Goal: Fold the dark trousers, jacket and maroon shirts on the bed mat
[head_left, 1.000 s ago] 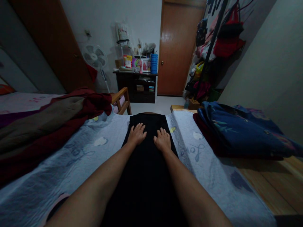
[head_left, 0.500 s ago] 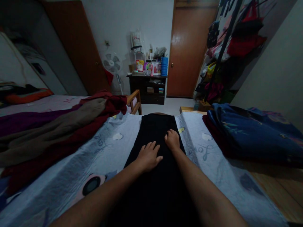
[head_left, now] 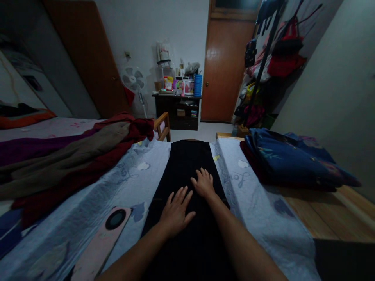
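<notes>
A black garment [head_left: 187, 160] lies flat and lengthwise on the light patterned cloth [head_left: 140, 175], its far end near the cloth's back edge. My left hand [head_left: 177, 210] rests palm down on the black fabric, fingers spread. Slightly farther away and to the right, my right hand [head_left: 203, 182] also lies on the garment with its fingers apart. Neither hand grips anything. A pink phone [head_left: 102, 242] with a round dark camera ring is on the cloth, left of my left forearm.
Red, brown and purple clothes [head_left: 73, 156] are heaped at the left. Folded blue clothing [head_left: 287, 156] is stacked on dark red cloth at the right, over a wooden surface [head_left: 316, 218]. Behind stand a wooden chair [head_left: 164, 125], a fan [head_left: 134, 80] and a dark cabinet [head_left: 175, 113].
Both hands have moved nearer along the black garment, and the right hand's fingers have spread. The view has shifted, showing more of the phone.
</notes>
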A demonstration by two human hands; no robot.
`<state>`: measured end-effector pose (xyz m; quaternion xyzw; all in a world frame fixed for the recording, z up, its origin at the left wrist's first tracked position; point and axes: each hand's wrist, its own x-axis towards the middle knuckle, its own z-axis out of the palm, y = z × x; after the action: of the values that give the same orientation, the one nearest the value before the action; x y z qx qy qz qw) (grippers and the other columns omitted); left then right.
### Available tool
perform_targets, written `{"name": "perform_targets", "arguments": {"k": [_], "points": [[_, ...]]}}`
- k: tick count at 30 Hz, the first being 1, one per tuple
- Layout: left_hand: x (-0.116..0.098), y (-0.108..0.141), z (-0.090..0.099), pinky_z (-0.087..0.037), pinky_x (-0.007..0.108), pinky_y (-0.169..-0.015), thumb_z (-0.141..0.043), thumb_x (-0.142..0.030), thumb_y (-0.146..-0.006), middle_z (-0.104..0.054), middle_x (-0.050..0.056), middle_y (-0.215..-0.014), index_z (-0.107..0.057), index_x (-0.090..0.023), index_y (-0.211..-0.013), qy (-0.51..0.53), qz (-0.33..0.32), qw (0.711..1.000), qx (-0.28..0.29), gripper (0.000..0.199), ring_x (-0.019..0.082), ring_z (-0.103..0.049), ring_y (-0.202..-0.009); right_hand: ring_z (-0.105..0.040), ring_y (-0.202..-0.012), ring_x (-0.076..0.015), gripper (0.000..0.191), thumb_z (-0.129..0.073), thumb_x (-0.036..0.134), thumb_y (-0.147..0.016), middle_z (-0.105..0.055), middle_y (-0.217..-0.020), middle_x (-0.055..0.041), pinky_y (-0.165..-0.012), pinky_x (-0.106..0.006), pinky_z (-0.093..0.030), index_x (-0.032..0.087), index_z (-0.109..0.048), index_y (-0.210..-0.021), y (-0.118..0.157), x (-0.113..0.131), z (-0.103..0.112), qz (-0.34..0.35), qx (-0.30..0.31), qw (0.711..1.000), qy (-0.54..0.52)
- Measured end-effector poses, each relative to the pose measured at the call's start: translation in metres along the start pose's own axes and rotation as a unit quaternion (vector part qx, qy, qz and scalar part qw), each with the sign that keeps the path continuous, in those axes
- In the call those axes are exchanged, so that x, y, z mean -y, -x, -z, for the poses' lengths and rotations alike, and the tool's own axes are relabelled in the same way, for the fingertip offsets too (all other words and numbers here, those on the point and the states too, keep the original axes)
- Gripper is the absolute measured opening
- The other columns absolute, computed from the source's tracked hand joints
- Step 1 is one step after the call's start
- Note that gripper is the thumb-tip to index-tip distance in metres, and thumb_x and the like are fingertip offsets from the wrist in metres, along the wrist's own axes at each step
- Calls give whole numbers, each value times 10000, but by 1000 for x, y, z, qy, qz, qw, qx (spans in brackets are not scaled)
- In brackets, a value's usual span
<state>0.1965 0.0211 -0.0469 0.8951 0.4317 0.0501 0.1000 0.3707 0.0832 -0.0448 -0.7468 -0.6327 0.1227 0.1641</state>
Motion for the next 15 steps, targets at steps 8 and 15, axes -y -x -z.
{"name": "perform_targets", "arguments": {"k": [8, 15], "points": [[-1, 4, 13, -136, 516, -1163, -444, -504, -902, -186, 85, -1582, -285, -231, -1486, 22, 9, 1000, 17, 664, 264, -144, -1457, -357, -1357, -236, 571, -455, 337, -912, -441, -1443, -157, -1113, -383, -260, 90, -376, -1421, 19, 3, 10, 17, -51, 998, -30], [10, 42, 30, -188, 472, -1164, -486, -470, -887, -204, 77, -1577, -287, -243, -1481, 105, -30, 990, 89, 666, 237, -167, -1452, -249, -1417, -251, 519, -478, 365, -904, -346, -1520, -91, -1132, -477, -211, 206, -434, -1396, 70, 12, 16, 131, -8, 991, -21]]}}
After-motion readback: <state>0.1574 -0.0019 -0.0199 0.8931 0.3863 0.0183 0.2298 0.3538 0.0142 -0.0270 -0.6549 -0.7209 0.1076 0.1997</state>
